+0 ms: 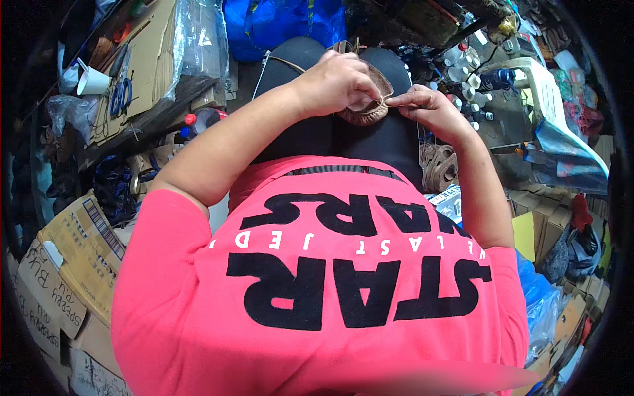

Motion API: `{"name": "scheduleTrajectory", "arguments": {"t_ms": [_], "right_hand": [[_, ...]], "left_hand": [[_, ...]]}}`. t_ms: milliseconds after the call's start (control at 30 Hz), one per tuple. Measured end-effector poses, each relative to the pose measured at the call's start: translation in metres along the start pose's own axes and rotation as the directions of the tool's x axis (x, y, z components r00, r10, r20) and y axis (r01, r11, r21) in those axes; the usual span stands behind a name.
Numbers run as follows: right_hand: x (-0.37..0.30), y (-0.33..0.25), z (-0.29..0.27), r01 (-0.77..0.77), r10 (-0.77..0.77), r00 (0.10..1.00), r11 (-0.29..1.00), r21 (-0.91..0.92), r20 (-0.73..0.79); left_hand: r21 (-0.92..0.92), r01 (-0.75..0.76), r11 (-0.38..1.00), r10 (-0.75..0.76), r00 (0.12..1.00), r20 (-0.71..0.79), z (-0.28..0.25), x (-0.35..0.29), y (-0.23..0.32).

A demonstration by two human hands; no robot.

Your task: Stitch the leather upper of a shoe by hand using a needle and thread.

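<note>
A brown moccasin-style shoe upper (367,117) with a puckered, gathered edge rests between my black-clad thighs. My left hand (338,82) reaches over it from the left, its fingers closed on the upper's rim. From the right, my right hand (432,111) brings thumb and forefinger together in a pinch at the same edge, close to the left fingertips. What sits in that pinch is too small to make out. A thin line like thread hangs below the right hand. Part of the upper is hidden behind the left hand.
More brown shoe pieces (438,166) lie beside my right thigh. Several small bottles (465,86) crowd the right side. Flat cardboard (142,69), blue-handled scissors (121,96) and a white cup (93,80) are at the left. A blue bag (284,26) stands ahead.
</note>
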State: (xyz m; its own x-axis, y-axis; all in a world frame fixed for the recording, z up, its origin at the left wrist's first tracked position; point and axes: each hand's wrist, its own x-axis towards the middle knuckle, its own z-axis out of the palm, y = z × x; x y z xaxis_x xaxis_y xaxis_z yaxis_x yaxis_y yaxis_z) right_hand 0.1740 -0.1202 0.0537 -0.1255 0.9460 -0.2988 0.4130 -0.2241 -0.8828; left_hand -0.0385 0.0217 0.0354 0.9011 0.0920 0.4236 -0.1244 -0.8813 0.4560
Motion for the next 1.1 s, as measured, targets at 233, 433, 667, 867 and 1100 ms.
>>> {"name": "scheduleTrajectory", "arguments": {"t_ms": [233,433,667,867,1100], "right_hand": [[-0.008,0.001,0.006,-0.044,0.042,0.995,0.999,-0.016,-0.095],[0.003,0.006,-0.004,0.083,-0.082,0.995,0.997,0.011,-0.049],[-0.011,0.01,0.011,0.027,-0.024,0.995,0.999,0.028,-0.097],[-0.016,0.013,0.021,0.098,-0.096,0.983,0.995,0.004,-0.157],[-0.019,0.014,0.024,0.108,-0.093,0.979,0.991,0.075,-0.18]], "left_hand": [[0.052,0.186,0.981,-0.184,0.982,-0.031,-0.012,-0.008,-0.001],[0.043,0.1,0.994,-0.102,0.993,0.053,-0.02,0.013,-0.013],[-0.014,0.136,0.991,-0.136,0.99,-0.017,-0.002,-0.008,0.002],[0.051,0.255,0.966,-0.244,0.956,-0.163,0.006,-0.028,0.025],[0.051,0.326,0.944,-0.32,0.942,-0.103,0.004,-0.03,0.023]]}}
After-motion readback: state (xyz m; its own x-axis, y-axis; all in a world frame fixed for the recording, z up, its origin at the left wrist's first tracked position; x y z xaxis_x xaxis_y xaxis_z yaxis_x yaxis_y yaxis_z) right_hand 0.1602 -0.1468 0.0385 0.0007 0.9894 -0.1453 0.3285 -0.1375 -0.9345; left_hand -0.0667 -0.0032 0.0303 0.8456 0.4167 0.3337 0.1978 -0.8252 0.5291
